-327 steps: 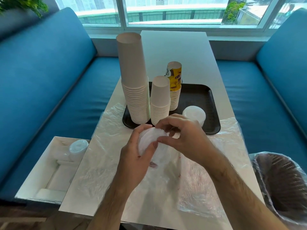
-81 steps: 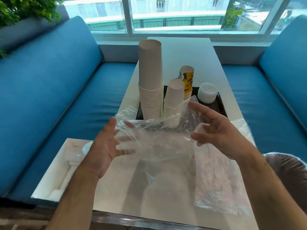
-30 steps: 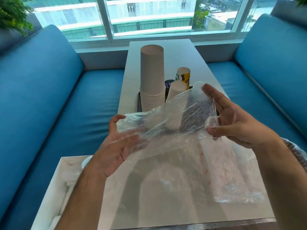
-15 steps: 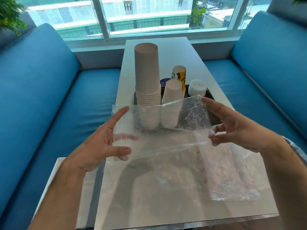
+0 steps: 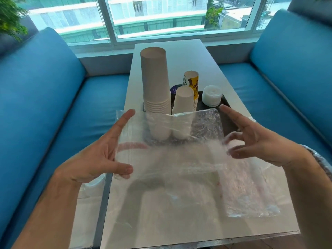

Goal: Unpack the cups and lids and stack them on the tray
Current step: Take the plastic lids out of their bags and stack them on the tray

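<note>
Two blue sofas (image 5: 45, 97) face each other on either side of a long white tabletop (image 5: 172, 56) that runs away toward a wide window (image 5: 158, 15). On the tabletop's far half sits a dark tray (image 5: 226, 119), and on the tray stand the unpacked goods: a tall stack of plain paper cups (image 5: 155, 81) turned upside down at the left, a shorter stack of white cups (image 5: 183, 102) just beside it, a stack of yellow printed cups (image 5: 191, 81) behind that, and a low stack of white lids (image 5: 212, 96) toward the tray's right far corner. A small dark round lid (image 5: 175, 88) peeks out between the tall stack and the printed cups. In front of the tray, held up in the air, is a clear plastic bag (image 5: 170, 141), spread wide and flat so the lower cups and tray show through it. The left hand (image 5: 106, 155) pinches the bag's left edge, thumb on the near side and fingers behind the film, the forefinger pointing up along the edge. The right hand (image 5: 251, 141) holds the bag's right edge with spread, lightly bent fingers; the two hands are well apart. A second clear plastic bag (image 5: 251, 194) lies flat on the near right of the tabletop.
</note>
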